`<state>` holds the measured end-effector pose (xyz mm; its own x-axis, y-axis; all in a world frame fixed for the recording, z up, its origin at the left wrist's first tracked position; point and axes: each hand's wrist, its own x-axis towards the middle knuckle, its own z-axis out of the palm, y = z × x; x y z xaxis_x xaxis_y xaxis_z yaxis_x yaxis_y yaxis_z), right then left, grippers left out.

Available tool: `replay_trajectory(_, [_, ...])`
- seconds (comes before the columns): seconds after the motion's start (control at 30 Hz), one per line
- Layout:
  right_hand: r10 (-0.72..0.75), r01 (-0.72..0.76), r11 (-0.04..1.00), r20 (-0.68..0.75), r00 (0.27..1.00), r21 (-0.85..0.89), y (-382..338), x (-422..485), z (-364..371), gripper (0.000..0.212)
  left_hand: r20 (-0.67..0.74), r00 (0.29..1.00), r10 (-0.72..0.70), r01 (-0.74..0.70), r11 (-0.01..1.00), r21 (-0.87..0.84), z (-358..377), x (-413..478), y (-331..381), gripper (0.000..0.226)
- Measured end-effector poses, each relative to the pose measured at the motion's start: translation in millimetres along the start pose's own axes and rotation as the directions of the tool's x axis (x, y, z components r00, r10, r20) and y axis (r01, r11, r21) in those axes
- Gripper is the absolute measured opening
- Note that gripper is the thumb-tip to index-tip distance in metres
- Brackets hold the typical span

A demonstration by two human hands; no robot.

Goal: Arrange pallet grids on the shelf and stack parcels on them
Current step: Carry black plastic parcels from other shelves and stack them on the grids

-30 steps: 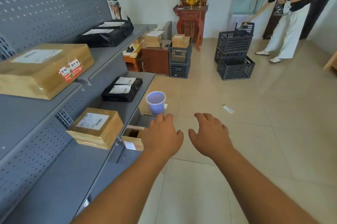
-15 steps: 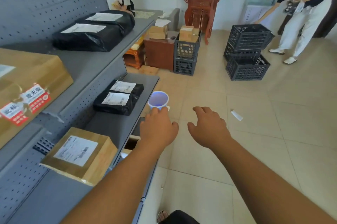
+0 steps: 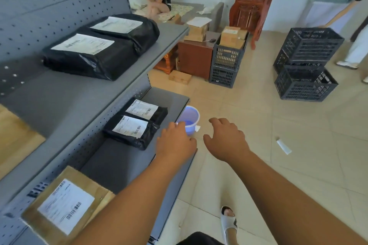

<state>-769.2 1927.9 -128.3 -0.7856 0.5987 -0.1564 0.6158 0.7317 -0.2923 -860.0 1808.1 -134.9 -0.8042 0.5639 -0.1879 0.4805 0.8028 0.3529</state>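
A grey metal shelf (image 3: 65, 97) runs along my left. Its upper level holds two black bagged parcels (image 3: 95, 51); the lower level holds two smaller black parcels (image 3: 137, 123) and a brown cardboard parcel (image 3: 63, 203) near me. My left hand (image 3: 175, 143) hovers over the lower shelf's front edge, fingers relaxed, holding nothing. My right hand (image 3: 225, 139) hangs beside it over the floor, also empty. Dark plastic grid crates (image 3: 306, 65) stand stacked on the floor at the right.
A blue plastic cup (image 3: 190, 119) stands on the floor by the shelf end. Another crate stack with cardboard boxes (image 3: 227, 59) stands beside a brown cabinet. One person sits behind the shelf; another stands by the crates at the right edge. A white scrap (image 3: 283, 146) lies on the tiles.
I have moved forward along the shelf; the parcels and crates are closer. Both hands stay empty and stretched out in front of me.
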Motion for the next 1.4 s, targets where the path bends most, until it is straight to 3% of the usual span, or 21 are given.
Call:
replay_trajectory(0.2, [-0.218, 0.22, 0.975, 0.093, 0.971, -0.011, 8, 91, -5, 0.045, -0.02, 0.969, -0.248, 0.248, 0.969, -0.002, 4, 56, 8, 0.043])
replay_trajectory(0.4, [-0.41, 0.416, 0.909, 0.185, 0.893, 0.007, -9, 159, -6, 0.032, 0.003, 0.859, -0.512, 0.512, 0.857, -0.056, 10, 78, 4, 0.049])
replay_trajectory(0.53, [-0.491, 0.507, 0.862, 0.287, 0.823, 0.02, -33, 187, 6, 0.05, 0.009, 0.774, -0.633, 0.632, 0.771, -0.079, 13, 86, -14, 0.047])
replay_trajectory(0.77, [-0.553, 0.608, 0.792, 0.357, 0.753, -0.058, -68, 223, 30, 0.051, 0.03, 0.674, -0.738, 0.726, 0.655, -0.208, 20, 101, -42, 0.037])
replay_trajectory(1.17, [-0.656, 0.758, 0.65, 0.457, 0.601, -0.064, -99, 283, 73, 0.045, -0.046, 0.47, -0.882, 0.837, 0.461, -0.296, 35, 138, -50, 0.052])
replay_trajectory(1.4, [-0.701, 0.789, 0.612, 0.427, 0.571, -0.052, -109, 315, 109, 0.055, -0.1, 0.394, -0.914, 0.863, 0.405, -0.301, 55, 177, -67, 0.055])
